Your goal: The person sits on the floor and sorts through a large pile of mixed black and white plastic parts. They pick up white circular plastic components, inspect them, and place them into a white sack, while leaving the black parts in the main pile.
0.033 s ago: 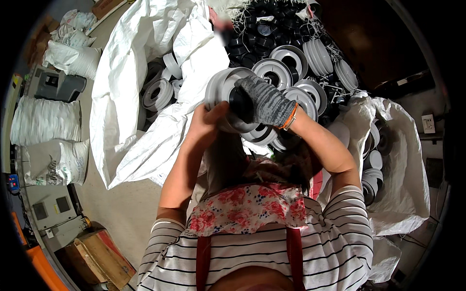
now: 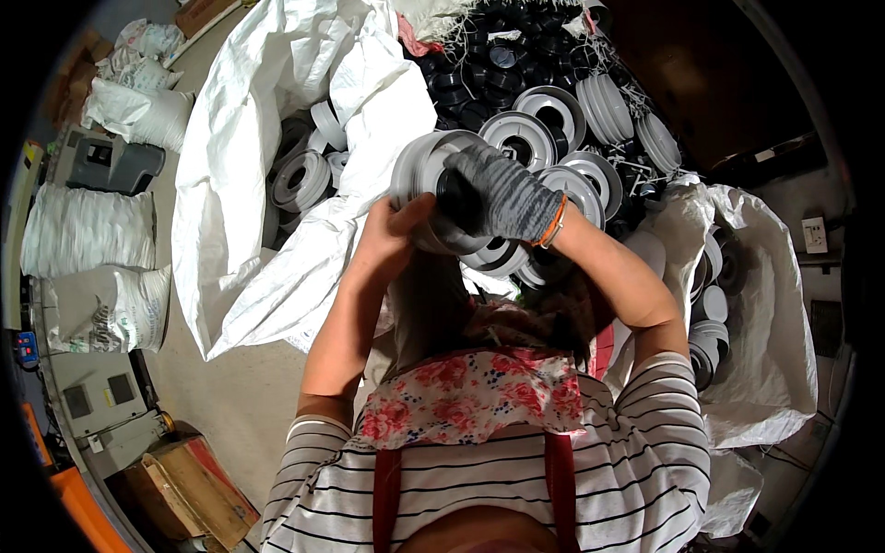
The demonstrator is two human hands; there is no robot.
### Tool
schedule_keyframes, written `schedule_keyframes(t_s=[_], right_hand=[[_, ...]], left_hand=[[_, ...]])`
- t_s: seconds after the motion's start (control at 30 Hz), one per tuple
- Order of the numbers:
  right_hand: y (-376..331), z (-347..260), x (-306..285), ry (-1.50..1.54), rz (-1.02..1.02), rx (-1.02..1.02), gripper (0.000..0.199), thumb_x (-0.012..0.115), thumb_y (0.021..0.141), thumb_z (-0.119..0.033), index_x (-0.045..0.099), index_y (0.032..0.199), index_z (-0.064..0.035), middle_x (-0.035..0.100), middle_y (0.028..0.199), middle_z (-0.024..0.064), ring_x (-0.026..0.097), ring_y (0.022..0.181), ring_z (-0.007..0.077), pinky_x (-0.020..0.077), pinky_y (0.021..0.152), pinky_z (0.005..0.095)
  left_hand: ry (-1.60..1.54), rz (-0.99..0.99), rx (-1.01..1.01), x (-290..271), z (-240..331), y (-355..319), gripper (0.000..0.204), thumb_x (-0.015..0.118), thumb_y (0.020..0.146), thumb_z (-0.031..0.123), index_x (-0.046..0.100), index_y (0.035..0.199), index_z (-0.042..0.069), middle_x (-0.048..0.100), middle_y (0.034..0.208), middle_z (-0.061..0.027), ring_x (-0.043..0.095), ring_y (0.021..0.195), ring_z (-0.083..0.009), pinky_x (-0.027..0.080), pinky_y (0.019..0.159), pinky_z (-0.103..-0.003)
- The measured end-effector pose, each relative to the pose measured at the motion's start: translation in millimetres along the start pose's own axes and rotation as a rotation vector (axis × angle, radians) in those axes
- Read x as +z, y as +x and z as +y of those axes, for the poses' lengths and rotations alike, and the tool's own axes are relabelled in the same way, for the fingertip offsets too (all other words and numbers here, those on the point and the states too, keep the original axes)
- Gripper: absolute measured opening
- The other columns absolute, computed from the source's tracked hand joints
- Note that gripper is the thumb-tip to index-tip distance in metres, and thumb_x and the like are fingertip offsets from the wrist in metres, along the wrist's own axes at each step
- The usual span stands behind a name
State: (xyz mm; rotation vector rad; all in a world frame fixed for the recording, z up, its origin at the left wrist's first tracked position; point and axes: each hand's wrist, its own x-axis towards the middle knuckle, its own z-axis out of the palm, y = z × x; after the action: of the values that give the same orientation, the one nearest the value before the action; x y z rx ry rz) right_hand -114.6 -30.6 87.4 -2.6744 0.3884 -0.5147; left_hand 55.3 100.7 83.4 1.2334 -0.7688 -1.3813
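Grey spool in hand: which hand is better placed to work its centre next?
Probably right. The gloved right hand already sits over the grey spool's dark centre, while the bare left hand steadies it from below.

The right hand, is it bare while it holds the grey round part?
No, the right hand wears a grey knitted glove on the grey round part; the left hand is bare.

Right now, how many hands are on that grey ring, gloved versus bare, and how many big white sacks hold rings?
Gloved hands: 1, the right hand in a grey knit glove
Bare hands: 1, the left hand
Grey plastic ring held: 1
White sacks with rings inside: 2, the left sack and the right sack
Total: 5
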Motion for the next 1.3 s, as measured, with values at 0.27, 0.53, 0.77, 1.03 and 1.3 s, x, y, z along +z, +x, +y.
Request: schedule_keyframes(t_s=[0.27, 0.53, 0.77, 1.03, 1.3], right_hand=[[8, -5, 3, 0.028, -0.034, -0.148, 0.053, 0.070, 0.070, -0.025, 0.053, 0.114, -0.0012, 0.056, 0.100, 0.0179, 0.053, 0.094, 0.0379, 0.0427, 0.089, 0.0433], [15, -4, 5, 0.212, -0.099, -0.091, 0.059, 0.072, 0.065, -0.026, 0.056, 0.117, -0.0038, 0.058, 0.106, 0.0165, 0.053, 0.103, 0.0341, 0.0414, 0.095, 0.0417], [30, -5, 21, 0.110, 0.147, -0.119, 0.040, 0.069, 0.069, -0.032, 0.059, 0.098, -0.0064, 0.062, 0.087, 0.0149, 0.059, 0.084, 0.0354, 0.0465, 0.079, 0.0428], [38, -13, 5, 0.258, 0.044, 0.073, 0.042, 0.070, 0.072, -0.027, 0.055, 0.102, -0.0011, 0.061, 0.093, 0.0153, 0.060, 0.082, 0.0304, 0.0499, 0.074, 0.0375], [43, -12, 22, 0.965, 0.255, 0.323, 0.044, 0.068, 0.079, -0.044, 0.062, 0.093, -0.0030, 0.063, 0.074, 0.0084, 0.062, 0.059, 0.0166, 0.0498, 0.048, 0.0305]], left_hand=[[0.444, -0.056, 0.167, -9, 17, 6, 0.032, 0.056, 0.090, 0.024, 0.061, 0.096, -0.007, 0.063, 0.084, -0.0072, 0.058, 0.077, -0.0124, 0.049, 0.074, -0.025], [-0.090, 0.039, -0.054, -26, -6, 14, 0.040, 0.061, 0.089, 0.026, 0.057, 0.108, -0.008, 0.063, 0.101, -0.0124, 0.062, 0.089, -0.0184, 0.051, 0.080, -0.029], [-0.595, 0.163, -0.157, -11, 17, 14, 0.035, 0.058, 0.091, 0.024, 0.055, 0.109, -0.006, 0.061, 0.106, -0.0112, 0.060, 0.098, -0.0170, 0.050, 0.083, -0.031], [-0.199, 0.110, 0.054, -9, 3, 7, 0.038, 0.065, 0.085, 0.022, 0.054, 0.112, -0.001, 0.059, 0.103, -0.0076, 0.058, 0.092, -0.0159, 0.048, 0.080, -0.029], [-0.088, 0.114, 0.242, 2, 6, 10, 0.049, 0.074, 0.075, 0.014, 0.050, 0.116, 0.002, 0.058, 0.096, -0.0043, 0.057, 0.083, -0.0137, 0.048, 0.073, -0.028]])
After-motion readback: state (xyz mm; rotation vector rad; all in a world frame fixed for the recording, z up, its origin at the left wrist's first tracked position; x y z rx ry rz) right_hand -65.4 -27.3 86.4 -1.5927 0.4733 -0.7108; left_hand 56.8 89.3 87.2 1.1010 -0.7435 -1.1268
